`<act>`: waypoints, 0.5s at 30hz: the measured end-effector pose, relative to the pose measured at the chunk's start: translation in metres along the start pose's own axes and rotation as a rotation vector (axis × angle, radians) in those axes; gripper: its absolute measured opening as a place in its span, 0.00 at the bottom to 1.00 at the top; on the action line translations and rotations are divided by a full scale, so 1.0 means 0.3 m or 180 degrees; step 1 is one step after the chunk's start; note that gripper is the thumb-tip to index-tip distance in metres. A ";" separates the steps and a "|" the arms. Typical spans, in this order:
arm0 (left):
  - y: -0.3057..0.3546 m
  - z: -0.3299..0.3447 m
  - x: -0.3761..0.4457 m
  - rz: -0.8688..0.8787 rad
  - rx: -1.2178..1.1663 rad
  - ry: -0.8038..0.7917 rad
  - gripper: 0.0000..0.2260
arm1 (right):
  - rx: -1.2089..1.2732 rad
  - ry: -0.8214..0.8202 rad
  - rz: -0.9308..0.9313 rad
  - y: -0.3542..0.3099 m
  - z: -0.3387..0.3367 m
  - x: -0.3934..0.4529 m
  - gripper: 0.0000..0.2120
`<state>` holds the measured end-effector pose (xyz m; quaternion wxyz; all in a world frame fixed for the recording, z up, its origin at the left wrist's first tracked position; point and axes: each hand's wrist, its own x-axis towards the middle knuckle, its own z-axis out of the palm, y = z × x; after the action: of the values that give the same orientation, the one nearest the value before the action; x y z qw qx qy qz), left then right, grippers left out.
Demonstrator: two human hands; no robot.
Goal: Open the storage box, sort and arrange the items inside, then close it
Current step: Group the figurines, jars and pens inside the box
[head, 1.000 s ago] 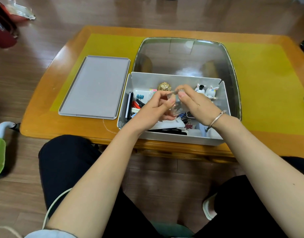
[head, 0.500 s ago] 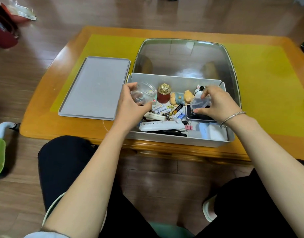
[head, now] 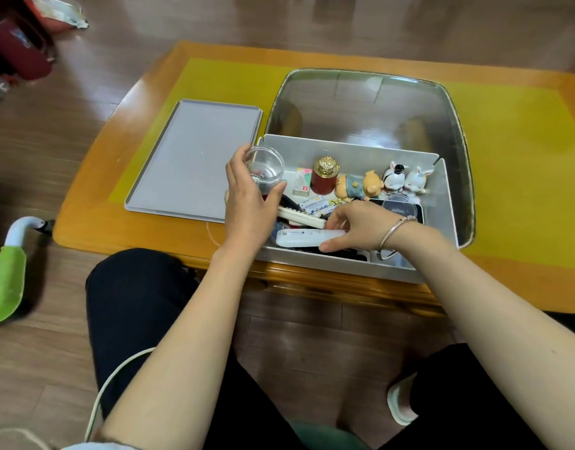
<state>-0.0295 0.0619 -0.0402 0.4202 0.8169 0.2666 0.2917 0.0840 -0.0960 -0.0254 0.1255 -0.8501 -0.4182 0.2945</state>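
Jar held upright over open box (head: 448, 203)

The jar (head: 266, 168) is gripped by the left hand (head: 247, 203), mouth up; a white remote (head: 307, 238), lying left-right, is pinched by the right hand (head: 357, 227).

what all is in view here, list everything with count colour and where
storage box: 1, white, table's near edge, open
lid: 1, grey, left of box
clear jar: 1, box's left end
clear jar lid: 1, box's right end
red jar: 1, gold cap, back of box
pig figurines: 2, beside red jar
white figurines: 2, back right corner
white remote: 1, front of box
metal tray: 1, silver, behind box
left hand: holds clear jar
right hand: on white remote, bangle at wrist
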 end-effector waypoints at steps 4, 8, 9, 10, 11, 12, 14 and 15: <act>-0.009 0.002 0.005 -0.0050 -0.0142 0.0074 0.32 | -0.0163 -0.0221 0.0129 -0.019 0.000 0.033 0.22; -0.015 -0.006 0.007 -0.0094 -0.0237 0.0151 0.33 | -0.0172 0.0003 0.0111 -0.018 0.009 0.040 0.16; -0.016 -0.009 0.008 -0.0104 -0.0256 0.0157 0.33 | 0.0020 0.0232 0.0141 -0.011 0.005 0.039 0.12; -0.016 -0.010 0.008 -0.0122 -0.0273 0.0157 0.33 | 0.0222 0.0516 0.0185 -0.001 -0.002 0.039 0.09; -0.014 -0.011 0.008 -0.0150 -0.0284 0.0150 0.33 | 0.0332 0.0778 0.0216 0.012 -0.011 0.041 0.08; -0.013 -0.011 0.008 -0.0183 -0.0286 0.0137 0.33 | 0.0316 0.0911 0.0222 0.024 -0.020 0.042 0.07; -0.014 -0.011 0.009 -0.0213 -0.0287 0.0109 0.33 | 0.0096 0.0816 0.0165 0.043 -0.030 0.043 0.06; -0.016 -0.011 0.010 -0.0211 -0.0296 0.0103 0.33 | -0.0005 0.0729 0.0130 0.052 -0.029 0.043 0.09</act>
<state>-0.0307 0.0680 -0.0419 0.4628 0.7824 0.2865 0.3028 0.1054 -0.0953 -0.0308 0.1657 -0.8866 -0.3840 0.1976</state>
